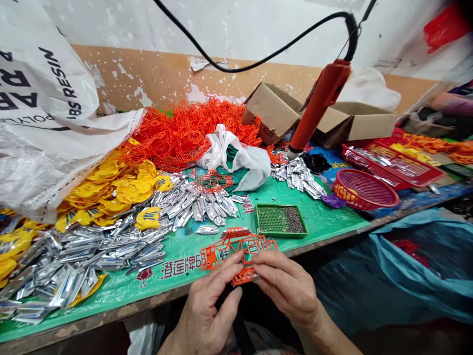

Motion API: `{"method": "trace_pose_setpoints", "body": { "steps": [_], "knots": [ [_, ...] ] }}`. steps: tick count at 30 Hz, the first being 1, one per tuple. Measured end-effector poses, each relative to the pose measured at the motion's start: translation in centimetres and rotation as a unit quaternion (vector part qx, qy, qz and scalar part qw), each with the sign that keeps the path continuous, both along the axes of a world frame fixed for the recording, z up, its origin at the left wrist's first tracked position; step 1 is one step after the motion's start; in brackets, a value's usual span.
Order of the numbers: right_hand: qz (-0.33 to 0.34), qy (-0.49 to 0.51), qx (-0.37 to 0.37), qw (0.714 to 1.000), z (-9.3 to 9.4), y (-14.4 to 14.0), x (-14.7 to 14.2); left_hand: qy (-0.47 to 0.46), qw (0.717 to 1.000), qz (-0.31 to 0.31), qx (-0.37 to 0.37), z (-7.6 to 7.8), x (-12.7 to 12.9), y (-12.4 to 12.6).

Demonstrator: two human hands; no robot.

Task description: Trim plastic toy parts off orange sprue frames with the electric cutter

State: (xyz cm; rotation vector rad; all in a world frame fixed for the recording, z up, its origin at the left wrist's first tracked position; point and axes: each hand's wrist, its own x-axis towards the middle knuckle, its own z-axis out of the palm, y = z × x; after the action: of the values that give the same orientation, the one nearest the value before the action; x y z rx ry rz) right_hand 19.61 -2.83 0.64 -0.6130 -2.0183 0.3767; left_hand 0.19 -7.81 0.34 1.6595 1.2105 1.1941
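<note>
Over the table's front edge, an orange openwork plastic frame (210,257) is between my hands. My left hand (212,301) has its fingers closed on the near left part, thumb held up beside it. The fingertips of my right hand (286,283) pinch the near right part. A narrow orange slatted section (243,277) shows between the hands; I cannot tell whether it is one piece with the frame. Just beyond stands a green tray (260,233) with many small dark screws. Another orange frame (212,182) lies farther back.
Silvery strips (121,246) and yellow plastic pieces (111,182) cover the left side beside a white sack (44,108). Orange frames (177,133) are heaped behind. An orange-red electric screwdriver (321,103) hangs from a black cable. Red baskets (364,190) and cardboard boxes (273,111) stand right.
</note>
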Motion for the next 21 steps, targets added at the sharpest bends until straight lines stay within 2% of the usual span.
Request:
{"method": "trace_pose_setpoints", "body": {
  "steps": [11,17,21],
  "knots": [
    [-0.028,0.014,0.022,0.999,-0.03,-0.09,-0.52,0.028,0.998,0.009,0.061,-0.19,0.16,0.22],
    [-0.036,0.022,0.041,0.998,-0.08,-0.02,-0.76,0.091,0.981,-0.009,0.173,-0.73,-0.08,0.65],
    [-0.041,0.017,0.042,0.998,-0.06,-0.05,-0.80,0.129,0.973,-0.011,0.190,-0.98,-0.14,0.76]
  ]
}}
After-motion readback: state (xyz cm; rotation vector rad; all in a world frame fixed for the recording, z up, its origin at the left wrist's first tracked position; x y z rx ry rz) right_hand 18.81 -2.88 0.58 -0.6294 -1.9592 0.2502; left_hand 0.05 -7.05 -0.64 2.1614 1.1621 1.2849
